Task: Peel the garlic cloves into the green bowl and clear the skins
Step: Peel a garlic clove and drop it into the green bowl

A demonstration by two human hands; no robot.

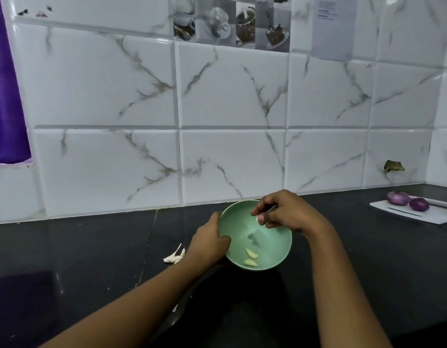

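Note:
A green bowl (272,244) sits tilted on the black counter near the tiled wall. Two peeled garlic cloves (251,257) lie at its near inner side. My left hand (209,241) grips the bowl's left rim, thumb inside. My right hand (285,212) hovers over the bowl's far right rim and pinches a small pale garlic clove (257,218) between fingertips. A small pile of white garlic skins (174,256) lies on the counter just left of my left hand. One more scrap of skin (175,307) lies near my left forearm.
A white cutting board (418,214) with two purple onions (406,200) and a knife stands at the far right of the black counter (79,259). The marble-patterned tile wall (230,121) rises right behind the bowl. A purple cloth (4,96) hangs at the left.

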